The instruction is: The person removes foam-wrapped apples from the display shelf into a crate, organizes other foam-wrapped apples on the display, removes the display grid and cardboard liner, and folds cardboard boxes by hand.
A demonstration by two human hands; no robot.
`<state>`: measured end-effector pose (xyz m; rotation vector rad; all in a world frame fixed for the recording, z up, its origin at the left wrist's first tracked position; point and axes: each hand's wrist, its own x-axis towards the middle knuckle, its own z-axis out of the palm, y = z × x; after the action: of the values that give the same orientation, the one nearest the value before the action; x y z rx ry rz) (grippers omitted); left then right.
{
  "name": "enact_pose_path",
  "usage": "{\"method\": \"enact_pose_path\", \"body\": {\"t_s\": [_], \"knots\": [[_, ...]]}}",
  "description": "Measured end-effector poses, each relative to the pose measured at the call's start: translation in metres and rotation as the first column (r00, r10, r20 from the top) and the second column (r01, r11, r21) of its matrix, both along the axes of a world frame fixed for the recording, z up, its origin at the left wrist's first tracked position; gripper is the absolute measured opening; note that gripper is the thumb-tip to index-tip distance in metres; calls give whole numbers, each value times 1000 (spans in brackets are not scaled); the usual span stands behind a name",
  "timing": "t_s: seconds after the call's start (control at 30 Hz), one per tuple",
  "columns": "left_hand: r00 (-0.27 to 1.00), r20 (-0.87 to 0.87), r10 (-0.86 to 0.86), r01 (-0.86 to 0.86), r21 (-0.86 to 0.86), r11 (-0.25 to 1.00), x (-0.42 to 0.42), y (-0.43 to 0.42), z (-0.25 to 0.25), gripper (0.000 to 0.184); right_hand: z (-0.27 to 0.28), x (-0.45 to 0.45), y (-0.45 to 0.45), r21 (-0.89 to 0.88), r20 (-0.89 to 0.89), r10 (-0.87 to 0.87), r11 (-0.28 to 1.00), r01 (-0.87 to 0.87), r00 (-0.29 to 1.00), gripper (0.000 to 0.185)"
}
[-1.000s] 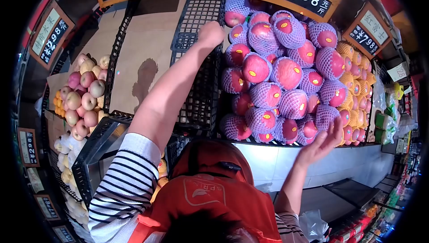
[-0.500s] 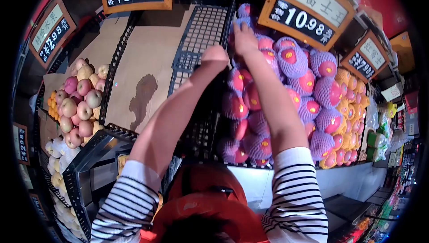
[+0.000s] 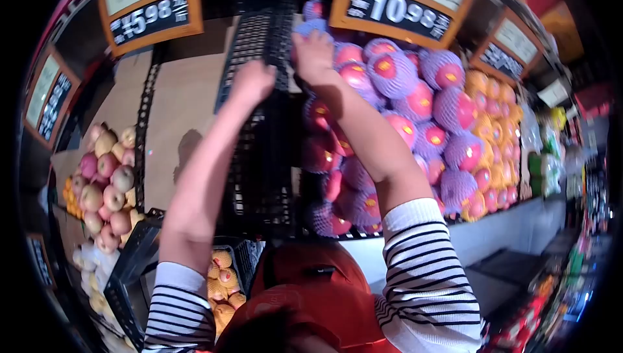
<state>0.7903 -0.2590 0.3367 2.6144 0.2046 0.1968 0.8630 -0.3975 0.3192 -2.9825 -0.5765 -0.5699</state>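
My right hand (image 3: 314,56) reaches to the far left corner of the purple-netted apples, its fingers bent over an apple in a foam net (image 3: 311,27). Further left, my left hand (image 3: 255,79) is closed beside a black plastic crate (image 3: 259,184). It is slightly blurred, and whatever its fingers hold is hidden. Red apples in purple foam nets (image 3: 396,74) are stacked under and right of my right forearm. Past the left hand lies a dark lattice panel (image 3: 246,35).
Brown cardboard (image 3: 178,93) lines the left display. Loose apples (image 3: 104,184) are piled at far left. Orange-netted fruit (image 3: 496,113) stands on the right. Framed price signs (image 3: 402,2) overhang the back. Below my left arm is a crate of orange-netted fruit (image 3: 224,278).
The view has shifted, and the display appears further left. My left hand has moved left and slightly away from my right hand. The right hand stays at the same corner of the apples.
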Motion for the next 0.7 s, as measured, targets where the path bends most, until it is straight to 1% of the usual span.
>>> {"method": "enact_pose_path", "body": {"t_s": [0.03,0.07,0.1,0.13,0.17,0.2,0.23,0.27,0.3,0.33,0.37,0.4,0.43,0.47,0.5,0.57,0.63,0.67,0.7], "knots": [[999,40,3,-1,-32,999,10,14,-13,39,7,-11,-4,120,55,23,992,-30,998,29],[998,37,-41,46,-136,990,10,21,-10,39,22,-28,-14,90,121,64,993,-75,991,43],[996,34,-79,85,-237,968,9,28,-4,39,47,-54,-29,162,104,138,975,-153,985,62],[996,0,-89,85,-291,953,12,37,-3,37,60,-72,-43,283,114,210,930,-234,971,73],[995,-37,-94,76,-342,937,13,41,-2,36,73,-90,-60,368,143,236,889,-273,961,73],[997,-3,-78,73,-336,939,6,40,7,33,86,-109,-78,449,173,263,836,-314,949,73],[994,71,-83,103,-359,927,15,51,-7,32,100,-134,-97,638,44,276,732,-239,960,77],[994,41,-104,112,-387,915,5,45,9,31,125,-174,-115,914,-135,428,402,-55,894,77],[992,13,-123,117,-413,903,-5,41,29,30,123,-191,-138,947,-144,390,322,12,909,77],[990,10,-140,128,-466,876,-5,45,31,29,122,-207,-161,971,-150,351,230,70,924,77],[988,7,-152,133,-514,847,-2,51,31,28,108,-220,-184,985,-163,352,3,173,922,73],[985,59,-159,168,-476,863,0,56,31,27,93,-231,-208,946,-164,390,-197,256,906,69],[993,34,-114,116,-479,870,-18,64,34,26,86,-238,-198,953,-205,310,-155,262,929,66],[989,44,-139,141,-524,840,-20,68,37,26,69,-250,-230,877,-228,372,-322,356,900,63],[980,75,-187,195,-580,791,-3,59,40,26,59,-247,-234,908,-203,280,-305,288,938,64],[975,84,-207,213,-631,746,-5,58,46,26,38,-243,-238,899,-150,214,-376,223,965,59],[980,80,-181,190,-628,754,-5,59,49,25,27,-238,-231,944,-206,30,-256,207,978,57],[982,80,-170,185,-584,790,-12,56,57,25,22,-236,-231,961,-218,-74,-191,201,973,56],[982,88,-165,186,-583,791,-12,58,57,25,12,-232,-233,965,-236,-124,-148,217,964,58]]}}
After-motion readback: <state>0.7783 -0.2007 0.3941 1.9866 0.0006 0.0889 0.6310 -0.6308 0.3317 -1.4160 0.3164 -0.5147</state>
